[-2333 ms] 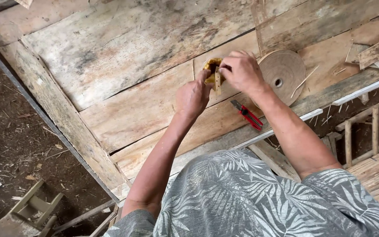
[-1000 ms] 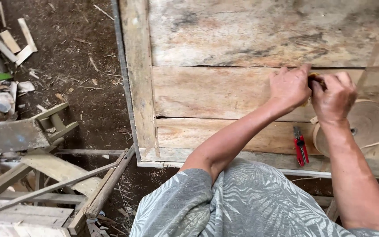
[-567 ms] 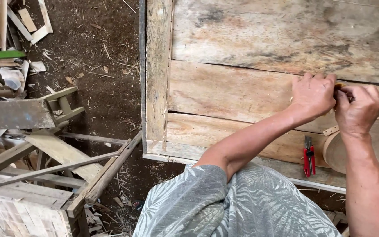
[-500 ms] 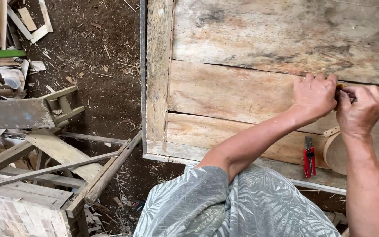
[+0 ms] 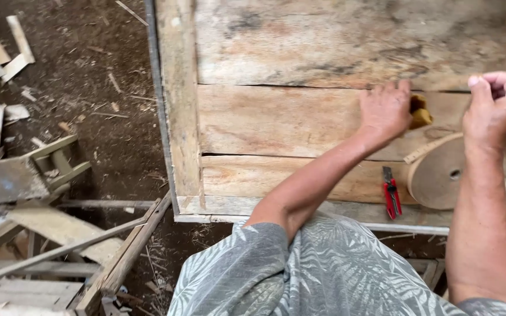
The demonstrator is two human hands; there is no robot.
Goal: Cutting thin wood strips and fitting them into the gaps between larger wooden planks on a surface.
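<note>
Big plank table [image 5: 300, 123] fills the view. At four o'clock lies the tape roll [image 5: 440, 175], red pliers [image 5: 391, 196] just beside it. Left hand [image 5: 385, 111] presses flat, fingers on a small yellow piece [image 5: 420, 112]. Right hand [image 5: 499, 105] curls pinched at three o'clock; whether it holds anything, I cannot tell.

2 hands, left [image 5: 385, 111] and right [image 5: 499, 105]; 1 red cutter [image 5: 390, 196]; 1 tape roll [image 5: 440, 175]; 1 yellow piece [image 5: 420, 112].

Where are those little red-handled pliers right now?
In the head view, the red-handled pliers lie on the wooden table near its front edge, just left of the tan tape roll and below the left hand.
</note>
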